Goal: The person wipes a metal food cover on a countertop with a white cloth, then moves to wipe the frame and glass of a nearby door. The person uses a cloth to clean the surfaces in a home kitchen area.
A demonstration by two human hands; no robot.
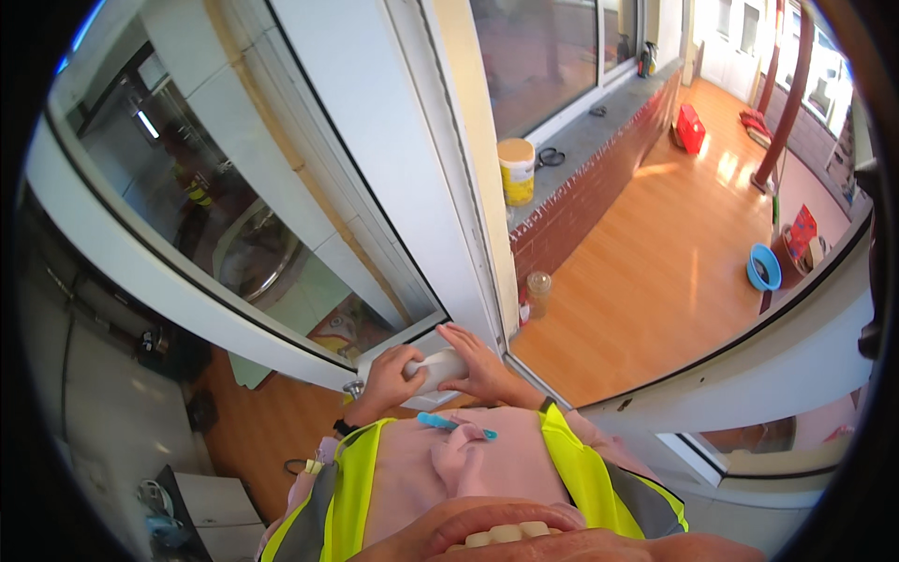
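Observation:
Between my two hands, close to my chest, is a white roll (444, 368), perhaps of tape or film; its exact kind is unclear. The fingers of my left hand (395, 376) curl around its left end. My right hand (483, 365) lies against the roll's right end, fingers extended and thumb below. Just beyond the hands stands the white door frame (449, 281) with its glass pane (281, 211). A metal door knob (353, 388) sits beside my left wrist.
Past the doorway, a stone ledge (576, 158) holds a yellow-labelled tub (517, 172) and black scissors (550, 157). On the wooden floor are a lidded clear jar (539, 288), a blue basin (763, 268) and a red box (690, 129). A white cabinet (218, 499) stands lower left.

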